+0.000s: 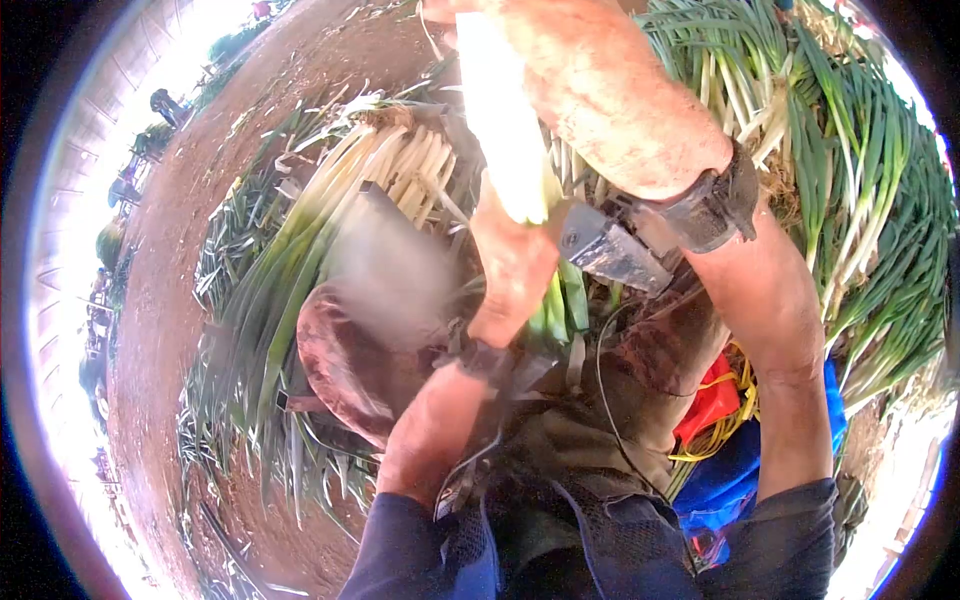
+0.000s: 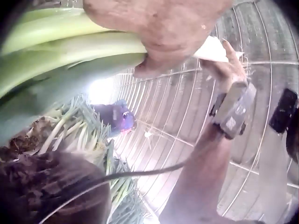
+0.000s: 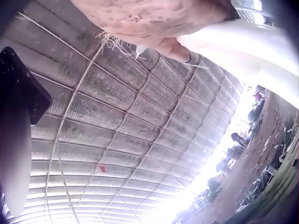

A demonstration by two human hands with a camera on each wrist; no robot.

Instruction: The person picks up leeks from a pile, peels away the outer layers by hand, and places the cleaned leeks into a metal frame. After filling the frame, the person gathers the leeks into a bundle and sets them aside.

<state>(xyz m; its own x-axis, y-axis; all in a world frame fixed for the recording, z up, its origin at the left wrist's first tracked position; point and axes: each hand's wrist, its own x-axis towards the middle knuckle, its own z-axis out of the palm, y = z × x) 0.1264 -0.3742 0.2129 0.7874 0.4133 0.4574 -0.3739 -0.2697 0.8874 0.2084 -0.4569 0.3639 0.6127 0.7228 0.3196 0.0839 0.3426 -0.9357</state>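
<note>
Thick green onions [image 1: 500, 120] stand upright in front of my body, white shafts up and green leaves down, washed out by glare. My left hand [image 1: 515, 255] grips them low, where white turns to green; in the left wrist view its fingers wrap round several stalks [image 2: 70, 46]. Higher up, my right hand [image 1: 600, 100] holds the white root end. In the right wrist view the right hand [image 3: 154, 16] curls over the pale shaft [image 3: 243, 46], with thin roots [image 3: 117, 42] hanging beside it. Part of the right fingers is hidden behind the shafts.
A bundle of green onions [image 1: 350, 190] lies on the ground at the left, beside my knee [image 1: 340, 360]. A big heap of green onions [image 1: 860, 200] fills the right side. By my right thigh are a blue cloth [image 1: 720, 480], a red item [image 1: 707, 400] and yellow ties [image 1: 745, 405].
</note>
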